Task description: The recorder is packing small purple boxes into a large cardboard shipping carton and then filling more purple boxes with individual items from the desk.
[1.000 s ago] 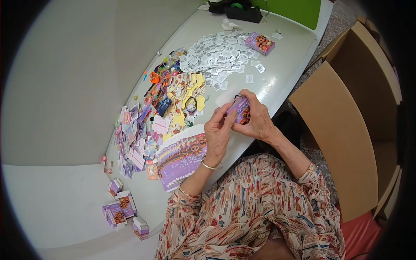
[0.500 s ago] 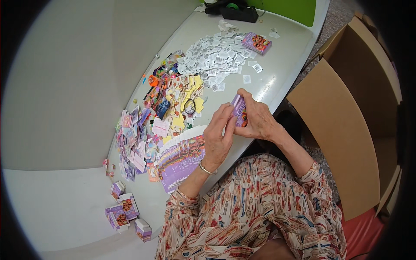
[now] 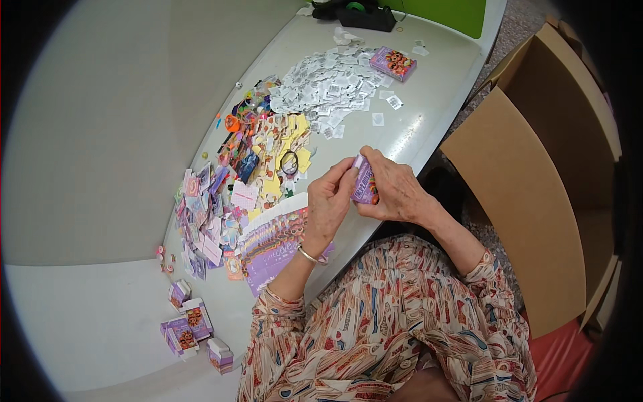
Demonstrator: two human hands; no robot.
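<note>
A small purple printed box (image 3: 365, 182) is held between my two hands above the table's near edge. My right hand (image 3: 395, 184) wraps round its right side, thumb below and fingers over the top. My left hand (image 3: 331, 197) pinches the box's upper left edge with thumb and fingertips. Below and left of my left hand lies a fanned stack of flat purple cartons (image 3: 271, 251). Beyond my hands spreads a heap of small white printed packets (image 3: 328, 80), with another purple box (image 3: 393, 63) at its right end.
Yellow and white cards (image 3: 284, 144), small colourful trinkets (image 3: 234, 144) and a pile of pastel cards (image 3: 207, 221) lie left. Several purple boxes (image 3: 191, 321) sit at lower left. A black tape dispenser (image 3: 367, 17) stands at the back. A large open cardboard carton (image 3: 522, 221) stands right.
My left hand has shifted its hold, thumb now pressing at the box's upper edge. The box has turned more upright, showing more of its printed front.
</note>
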